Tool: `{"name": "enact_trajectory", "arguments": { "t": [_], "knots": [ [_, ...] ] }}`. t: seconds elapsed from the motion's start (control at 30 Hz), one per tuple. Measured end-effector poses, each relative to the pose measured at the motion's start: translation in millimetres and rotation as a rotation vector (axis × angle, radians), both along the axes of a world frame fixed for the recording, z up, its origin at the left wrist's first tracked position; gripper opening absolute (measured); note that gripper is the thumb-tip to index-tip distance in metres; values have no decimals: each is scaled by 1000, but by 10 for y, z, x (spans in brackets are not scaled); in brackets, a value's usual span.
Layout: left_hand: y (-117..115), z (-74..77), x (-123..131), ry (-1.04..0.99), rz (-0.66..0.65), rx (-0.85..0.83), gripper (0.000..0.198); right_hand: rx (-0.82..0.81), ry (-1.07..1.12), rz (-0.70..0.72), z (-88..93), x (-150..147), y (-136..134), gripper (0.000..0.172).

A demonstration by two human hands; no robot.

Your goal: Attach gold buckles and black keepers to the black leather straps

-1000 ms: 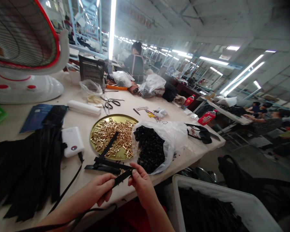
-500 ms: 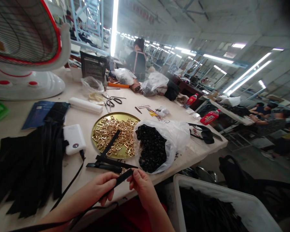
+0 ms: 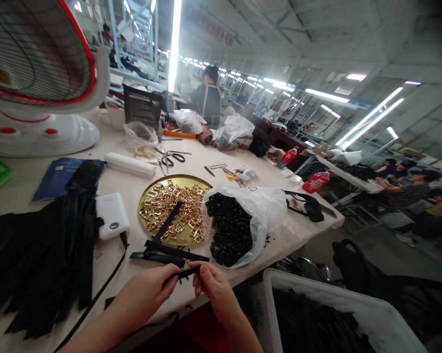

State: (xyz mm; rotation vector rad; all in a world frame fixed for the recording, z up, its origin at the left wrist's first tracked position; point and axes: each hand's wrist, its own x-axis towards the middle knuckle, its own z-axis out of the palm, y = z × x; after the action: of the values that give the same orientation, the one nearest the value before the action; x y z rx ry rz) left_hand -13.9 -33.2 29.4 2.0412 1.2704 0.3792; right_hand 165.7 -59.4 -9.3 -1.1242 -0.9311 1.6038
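Note:
At the table's near edge, my left hand (image 3: 156, 287) is closed on a black strap (image 3: 189, 271). The strap runs across to my right hand (image 3: 214, 287), whose thumb and fingers pinch its end. Just beyond the hands, more black strap pieces (image 3: 176, 250) lie crossed on the table, with a metal piece (image 3: 186, 263) by them. Behind them sits a round gold tray (image 3: 183, 236) heaped with gold-coloured metal buckles (image 3: 160, 208); one strap end rests over the heap. Beside the tray, an open plastic bag (image 3: 267, 206) holds small black pieces (image 3: 230, 230).
Left are a stack of black straps (image 3: 55, 245), a white power bank (image 3: 112, 215) with a cable, and a fan (image 3: 44, 132). Scissors (image 3: 172, 156) lie farther back. A white bin (image 3: 338, 289) of black material stands right, below the table. Other people sit in the distance.
The strap between my hands has turned from slanted to nearly level, and less of it shows. Its long tail no longer lies across my left forearm. The view has shifted slightly.

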Motion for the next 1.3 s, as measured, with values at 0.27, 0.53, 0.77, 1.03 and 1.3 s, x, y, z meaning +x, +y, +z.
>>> {"name": "enact_trajectory", "arguments": {
  "t": [0.27,0.53,0.77,1.03,1.3],
  "knots": [
    [-35,-70,106,87,-51,95,27,202,-382,-75,-71,-65,12,36],
    [-44,-68,91,-68,-46,-109,27,155,-285,48,-120,-129,-2,41],
    [-73,-114,119,-48,75,-125,28,54,-78,-85,-130,-216,2,43],
    [-68,-132,158,-64,114,-110,26,-148,403,-173,-162,-392,-29,33],
    [-5,-145,5,-157,19,-317,25,-138,405,-224,-160,-380,28,30]
  ]
}}
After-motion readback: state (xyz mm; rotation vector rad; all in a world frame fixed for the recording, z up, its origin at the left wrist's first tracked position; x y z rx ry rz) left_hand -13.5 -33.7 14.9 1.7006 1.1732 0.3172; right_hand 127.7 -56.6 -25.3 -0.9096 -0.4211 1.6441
